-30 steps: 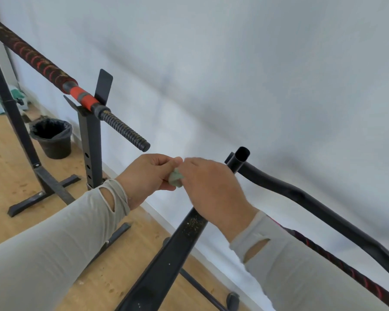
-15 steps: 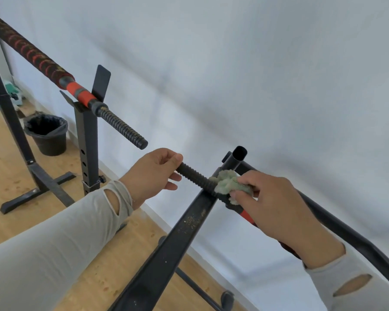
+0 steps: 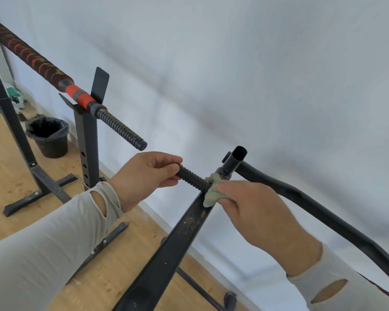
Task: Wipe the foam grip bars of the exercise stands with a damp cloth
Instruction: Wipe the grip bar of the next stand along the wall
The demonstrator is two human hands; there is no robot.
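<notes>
From the head view, the left hand [image 3: 147, 176] is curled round the free end of a black threaded bar [image 3: 192, 178], thumb on top and fingers wrapped beneath it. The bar runs to the right and disappears under a crumpled pale green cloth [image 3: 212, 191]. The right hand [image 3: 259, 213] pinches that cloth between thumb and bent fingers and presses it against the bar just where the bar crosses the top of a black stand upright [image 3: 166, 254]. The upright slants up from the bottom edge and is speckled with yellowish dust near the cloth. Above the cloth an open black tube end [image 3: 238, 157] points upward, and a curved black tube [image 3: 323, 217] sweeps from it down to the right edge. Both forearms wear light grey sleeves [image 3: 43, 245] with thumb holes.

Further left and behind, a second bar [image 3: 54, 74] lies in the cradle of another black stand [image 3: 87, 142]. Its long part is wrapped in black and red spiral foam grip, followed by an orange collar and a bare threaded end [image 3: 121, 129] that points toward the left hand without touching it. A black bucket [image 3: 50, 136] lined with a black bag stands on the wooden floor [image 3: 7, 176] beside that stand, near the white wall [image 3: 256, 75]. Green and white items at the far left edge are too blurred to name.
</notes>
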